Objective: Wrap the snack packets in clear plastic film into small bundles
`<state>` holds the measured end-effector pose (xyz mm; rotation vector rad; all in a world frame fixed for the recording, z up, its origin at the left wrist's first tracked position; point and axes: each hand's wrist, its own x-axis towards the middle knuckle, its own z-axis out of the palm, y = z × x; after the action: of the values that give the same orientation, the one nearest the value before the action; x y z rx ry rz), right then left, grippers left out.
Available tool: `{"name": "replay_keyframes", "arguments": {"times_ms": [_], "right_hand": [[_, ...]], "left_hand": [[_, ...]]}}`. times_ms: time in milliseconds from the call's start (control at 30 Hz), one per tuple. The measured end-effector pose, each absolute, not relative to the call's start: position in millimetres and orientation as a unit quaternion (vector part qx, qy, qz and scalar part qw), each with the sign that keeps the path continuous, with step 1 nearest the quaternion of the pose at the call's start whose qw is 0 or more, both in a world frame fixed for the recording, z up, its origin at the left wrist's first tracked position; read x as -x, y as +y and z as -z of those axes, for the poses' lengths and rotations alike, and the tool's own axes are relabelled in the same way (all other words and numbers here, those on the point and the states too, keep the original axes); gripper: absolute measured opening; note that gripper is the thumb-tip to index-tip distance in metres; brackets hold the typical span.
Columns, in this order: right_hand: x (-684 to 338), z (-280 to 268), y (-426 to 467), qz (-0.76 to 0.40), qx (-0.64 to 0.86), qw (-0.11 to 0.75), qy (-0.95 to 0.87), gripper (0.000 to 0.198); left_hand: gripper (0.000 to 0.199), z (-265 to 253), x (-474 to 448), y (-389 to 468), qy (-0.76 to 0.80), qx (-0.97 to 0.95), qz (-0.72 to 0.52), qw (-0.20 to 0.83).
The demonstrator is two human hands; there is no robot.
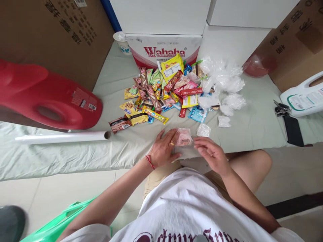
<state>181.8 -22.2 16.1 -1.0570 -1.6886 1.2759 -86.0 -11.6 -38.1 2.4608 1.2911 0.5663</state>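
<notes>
A small pink packet in clear wrapping (pixel 183 137) lies near the front edge of the cloth-covered surface. My left hand (pixel 164 145) rests flat with its fingers stretched out, the fingertips on the packet's left side. Just right of the packet hovers my right hand (pixel 211 154), fingers loosely bent and apart, with nothing visible in it. A crumpled clear plastic piece (pixel 203 130) lies behind the right hand's fingertips. Farther back is a pile of wrapped snacks (pixel 156 97), with a heap of crumpled clear plastic bags (pixel 222 75) at its right.
A red jug (pixel 50 97) and a white roll (pixel 63 137) are on the left. At the back stand a Wahaba carton (pixel 164 50) and a paper cup (pixel 122 43). Toward the right are a white bottle (pixel 305 95), keys (pixel 282 109) and a black case (pixel 293 130).
</notes>
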Motion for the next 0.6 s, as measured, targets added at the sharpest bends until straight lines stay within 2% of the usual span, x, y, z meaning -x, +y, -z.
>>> {"name": "replay_keyframes", "arguments": {"times_ms": [100,200,300,367,500,600], "right_hand": [[-205.0,-2.8,-23.9,-0.526,0.489,0.424,-0.552,0.02],[-205.3,7.6,-25.8,-0.557,0.511,0.434,-0.49,0.026],[-191.1,5.6,-25.6,-0.598,0.493,0.439,-0.455,0.046],[-181.1,0.0,-24.6,-0.615,0.476,0.446,-0.444,0.056],[-180.8,-11.5,-23.7,-0.591,0.495,0.492,-0.404,0.043],[-211.7,-19.1,-18.7,-0.498,0.557,0.525,-0.407,0.034]], "left_hand": [[0.052,29.7,79.2,-3.5,0.511,-0.817,-0.204,0.174],[0.036,15.0,60.3,-1.8,0.589,-0.701,-0.297,0.272],[0.041,1.3,27.5,-8.1,0.559,-0.559,-0.409,0.456],[0.046,-5.5,1.0,-12.2,0.496,-0.504,-0.439,0.554],[0.046,-15.5,-43.4,-7.5,0.453,-0.503,-0.419,0.606],[0.042,-17.8,-55.4,3.4,0.436,-0.588,-0.363,0.577]]}}
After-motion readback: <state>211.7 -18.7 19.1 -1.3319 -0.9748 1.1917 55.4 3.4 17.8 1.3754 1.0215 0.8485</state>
